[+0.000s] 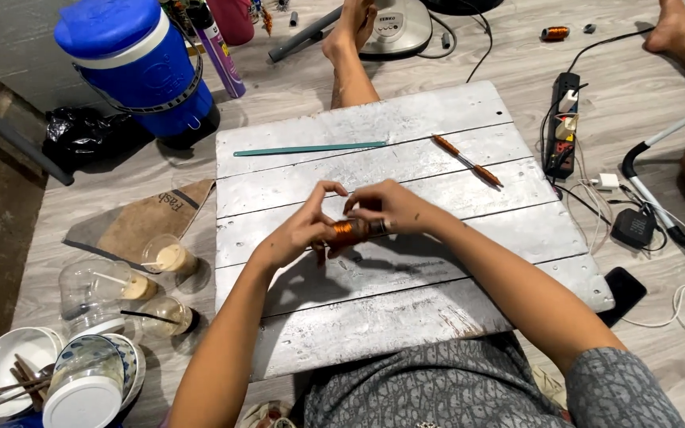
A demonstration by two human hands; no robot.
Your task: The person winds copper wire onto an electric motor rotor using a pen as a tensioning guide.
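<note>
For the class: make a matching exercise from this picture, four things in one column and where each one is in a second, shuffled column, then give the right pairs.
Things:
1. copper wire coil
2. teal strip
3. blue cooler jug
4. power strip

Places:
A. on the floor, right of the board
B. between the left hand and right hand
C. on the floor, beyond the board's left corner
D. lying flat near the far edge of the silver board

Pairs: 1-B, 2-D, 3-C, 4-A
</note>
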